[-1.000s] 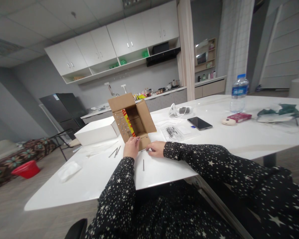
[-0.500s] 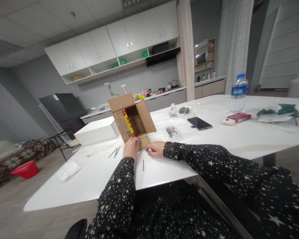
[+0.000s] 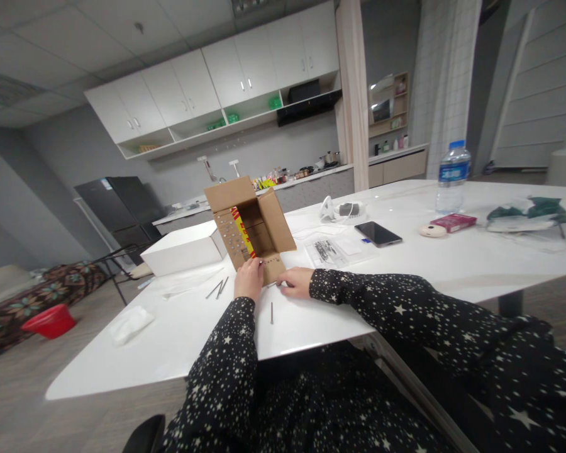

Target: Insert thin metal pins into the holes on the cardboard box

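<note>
An open cardboard box [image 3: 233, 242] stands tilted on the white table, its flaps spread. Its left flap is studded with small round metallic heads, and several small marks run across the front flap [image 3: 274, 269]. Curled fingers of my left hand [image 3: 249, 280] rest against that front flap at its left side. At the flap's lower right corner, my right hand [image 3: 298, 282] is closed, with something small and dark at its fingertips that I cannot make out. One nail-like metal rod [image 3: 271, 313] lies before the hands; several similar rods [image 3: 221, 287] lie left of the box.
Behind the left hand is a white box [image 3: 183, 250]; crumpled white tissue [image 3: 131, 325] lies near the left edge. Rightward are a plastic bag [image 3: 334, 250], a phone [image 3: 378, 233], a white coiled cable [image 3: 349, 212], a water bottle [image 3: 453, 177] and a maroon packet [image 3: 454, 221].
</note>
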